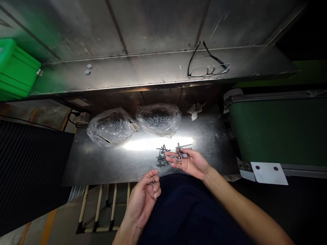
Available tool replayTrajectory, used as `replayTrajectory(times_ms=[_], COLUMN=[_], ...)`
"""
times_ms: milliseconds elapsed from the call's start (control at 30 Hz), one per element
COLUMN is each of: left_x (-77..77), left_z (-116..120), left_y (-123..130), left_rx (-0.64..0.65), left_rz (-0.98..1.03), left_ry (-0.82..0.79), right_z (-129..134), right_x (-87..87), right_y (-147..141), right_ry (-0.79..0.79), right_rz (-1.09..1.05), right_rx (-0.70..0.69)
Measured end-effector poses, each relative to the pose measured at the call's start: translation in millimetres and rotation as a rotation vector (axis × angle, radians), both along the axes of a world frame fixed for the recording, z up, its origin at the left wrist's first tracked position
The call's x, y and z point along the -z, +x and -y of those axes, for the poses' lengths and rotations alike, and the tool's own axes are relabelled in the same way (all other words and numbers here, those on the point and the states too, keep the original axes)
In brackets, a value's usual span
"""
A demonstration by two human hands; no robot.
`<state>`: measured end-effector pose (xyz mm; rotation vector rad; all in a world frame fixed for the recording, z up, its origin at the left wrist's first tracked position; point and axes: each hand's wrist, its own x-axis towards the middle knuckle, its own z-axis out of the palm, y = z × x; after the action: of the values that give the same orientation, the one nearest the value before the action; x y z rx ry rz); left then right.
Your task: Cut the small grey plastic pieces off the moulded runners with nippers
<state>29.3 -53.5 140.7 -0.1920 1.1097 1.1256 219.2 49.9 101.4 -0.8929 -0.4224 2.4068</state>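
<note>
My right hand (190,163) holds a grey branched moulded piece (179,157), like a plastic sprue, between thumb and fingers above the metal table. A thin spike of it points to the right. Nearer my body, my left hand (146,192) is curled closed with its palm turned up. A small grey piece (153,182) shows between its thumb and fingers; its exact shape is hidden. Just left of my right fingertips lies a tangled pile of dark grey sprues (161,160) on the metal table (102,166).
Two clear plastic bags hold small grey pieces: a left bag (109,131) and a right bag (158,119). Pliers (134,126) rest between them. Crumpled tissue (196,110) lies behind. Glasses (208,68) and a green bin (17,69) sit on the shelf. A green conveyor (278,129) borders the right.
</note>
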Motion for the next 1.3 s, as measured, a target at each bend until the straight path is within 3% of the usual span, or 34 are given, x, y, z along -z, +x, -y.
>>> replayTrajectory(times_ms=[133,233,300,433,533,633,800,967,1067,1200,1300], left_x=[-0.1,-0.3,0.6,6.4,12.9,19.4,30.6,36.5,35.7,36.2,39.4], left_z=[-3.0,-4.9,-5.3,-4.2,-2.0,1.5,6.5,5.8,5.4,7.4,8.1], left_y=[0.7,0.4,0.1,-2.6,-7.3,-12.6,-13.6,-7.2,-6.1,-9.1,-11.3], left_rx=[0.02,0.007,-0.012,-0.085,-0.124,-0.138,-0.161,-0.124,-0.091,-0.073,-0.08], left_rz=[-0.006,-0.003,0.017,0.042,0.031,0.014,-0.023,-0.034,-0.038,-0.044,-0.054], left_ry=[0.009,0.018,0.03,0.029,0.023,0.015,-0.004,0.0,0.015,0.034,0.049], right_z=[9.3,10.9,6.0,-18.9,-39.0,-47.3,-36.5,-33.0,-38.6,-41.0,-37.1], right_x=[-19.6,-16.9,-0.5,56.8,92.8,107.8,109.8,120.7,129.3,132.6,123.8], right_y=[0.2,1.9,3.0,5.7,11.7,21.2,16.9,-27.7,-46.8,-42.6,-28.3], right_ry=[0.049,0.112,0.158,0.205,0.241,0.345,0.637,0.963,1.047,1.053,1.034], right_rz=[-0.013,0.063,0.185,0.605,0.936,1.205,1.518,1.412,1.293,1.201,1.115], right_rx=[-0.022,-0.034,-0.024,-0.026,-0.112,-0.23,-0.381,-0.539,-0.614,-0.579,-0.505])
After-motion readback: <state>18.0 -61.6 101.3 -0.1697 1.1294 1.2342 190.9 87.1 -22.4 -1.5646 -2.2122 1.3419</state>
